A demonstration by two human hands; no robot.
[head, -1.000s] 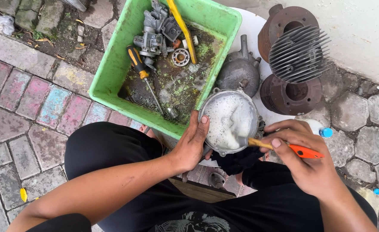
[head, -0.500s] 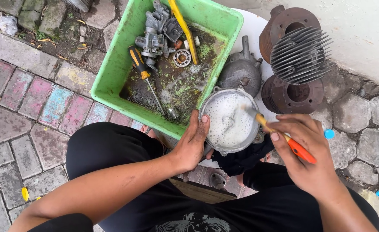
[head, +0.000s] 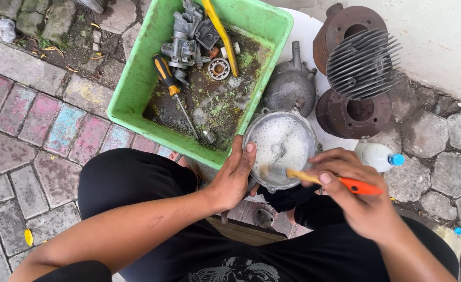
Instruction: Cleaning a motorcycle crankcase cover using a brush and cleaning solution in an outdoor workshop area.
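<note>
While the left hand [head: 235, 175] clamps the near left rim of the round, foam-filled grey metal engine cover [head: 281, 149], thumb on the lip and fingers [head: 250, 148] curled tight against its outer wall, the right hand [head: 358, 198] holds the orange-handled brush [head: 322, 179] in a closed pinch, thumb pressed on the handle. That brush lies with its long axis nearly level, handle to the right, blurred bristle end pointing left over the cover's near edge, so the soapy hollow sits just up and left of the right hand's fingertips. Both hands border the cover, the left touching it, the right reaching it only through the brush. It rests over the person's lap, against the near right corner of the green plastic tub [head: 136, 89] holding a yellow-and-black screwdriver [head: 173, 91]. A finned rusty cylinder [head: 364, 62] stands beyond on the stone paving
</note>
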